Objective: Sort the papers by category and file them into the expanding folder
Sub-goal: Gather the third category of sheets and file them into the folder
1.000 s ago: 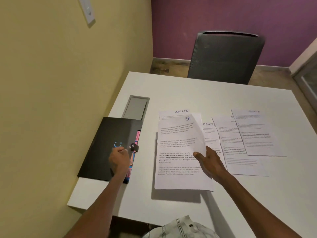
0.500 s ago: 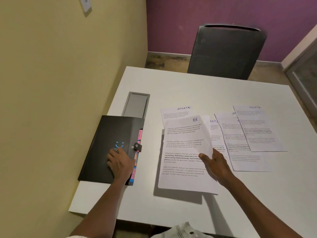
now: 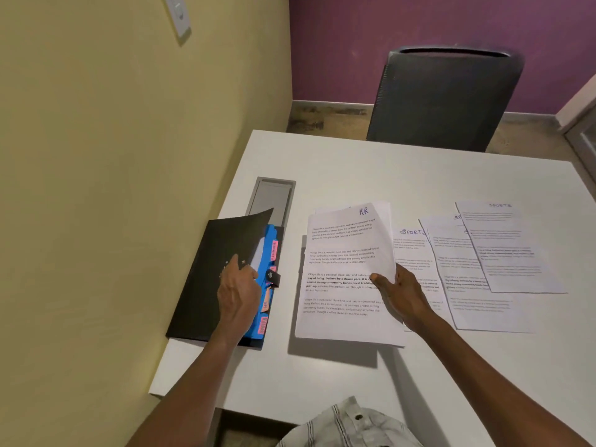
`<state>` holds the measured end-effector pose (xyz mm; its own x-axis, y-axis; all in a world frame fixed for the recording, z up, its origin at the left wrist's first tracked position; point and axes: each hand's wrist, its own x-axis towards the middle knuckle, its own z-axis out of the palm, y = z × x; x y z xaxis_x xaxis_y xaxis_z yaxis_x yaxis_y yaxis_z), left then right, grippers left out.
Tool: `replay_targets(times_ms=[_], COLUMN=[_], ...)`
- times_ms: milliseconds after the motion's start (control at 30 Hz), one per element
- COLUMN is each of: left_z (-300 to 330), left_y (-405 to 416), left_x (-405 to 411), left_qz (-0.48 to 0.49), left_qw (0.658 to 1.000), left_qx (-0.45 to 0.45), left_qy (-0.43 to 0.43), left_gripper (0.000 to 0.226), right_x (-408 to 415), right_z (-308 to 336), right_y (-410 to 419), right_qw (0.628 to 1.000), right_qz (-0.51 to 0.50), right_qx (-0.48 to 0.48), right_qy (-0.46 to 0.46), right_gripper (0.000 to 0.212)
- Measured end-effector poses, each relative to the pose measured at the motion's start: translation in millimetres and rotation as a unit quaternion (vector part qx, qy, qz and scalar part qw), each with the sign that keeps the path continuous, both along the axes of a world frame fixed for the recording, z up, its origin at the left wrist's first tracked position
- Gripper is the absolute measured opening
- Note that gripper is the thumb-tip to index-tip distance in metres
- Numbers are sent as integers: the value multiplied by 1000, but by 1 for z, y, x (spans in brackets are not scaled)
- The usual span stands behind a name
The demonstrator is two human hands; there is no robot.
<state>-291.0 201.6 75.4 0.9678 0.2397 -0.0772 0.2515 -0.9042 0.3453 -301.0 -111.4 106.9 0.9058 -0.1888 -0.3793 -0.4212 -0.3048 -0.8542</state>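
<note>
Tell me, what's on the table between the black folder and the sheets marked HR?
Nothing: in the head view, a bare strip of white table separates the expanding folder from the HR papers.

"HR" handwritten in blue at top of the lifted sheet (image 3: 346,272), printed paragraphs below beginning "Village life is a peaceful, close-knit…", "SPORTS" – partly covered – on the middle sheet (image 3: 414,253), faint "SPORTS" on the far right sheet (image 3: 509,246), "HR" on an orange tab (image 3: 265,304) of the folder, other tabs too blurred to read
</note>
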Motion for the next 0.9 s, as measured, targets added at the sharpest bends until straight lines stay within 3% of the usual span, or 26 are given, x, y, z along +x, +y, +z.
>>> replay_targets(times_ms=[200, 367, 433, 633, 767, 833, 900], left_z=[15, 16, 13, 15, 10, 6, 3], left_y=[23, 32, 33, 31, 34, 35, 34], left_x=[10, 13, 12, 3, 5, 5, 3], left_qz=[-10, 6, -3, -88, -73, -57, -60], left_qw=[999, 999, 998, 985, 994, 995, 994], left_qx=[51, 48, 57, 144, 52, 44, 90], left_qy=[4, 1, 3, -31, -56, -63, -5], left_gripper=[25, 70, 77, 63, 47, 29, 23], right_x=[17, 27, 30, 35, 36, 37, 38], right_z=[3, 6, 7, 1, 0, 1, 1], right_y=[16, 24, 25, 25, 26, 26, 26], right_qw=[1000, 999, 999, 999, 999, 999, 999], right_qz=[16, 27, 25, 23, 28, 27, 31], right_qx=[5, 15, 17, 16, 10, 6, 2], right_qy=[-13, -26, -30, -23, -18, -17, -17], right_gripper=[30, 29, 28, 32, 33, 34, 35])
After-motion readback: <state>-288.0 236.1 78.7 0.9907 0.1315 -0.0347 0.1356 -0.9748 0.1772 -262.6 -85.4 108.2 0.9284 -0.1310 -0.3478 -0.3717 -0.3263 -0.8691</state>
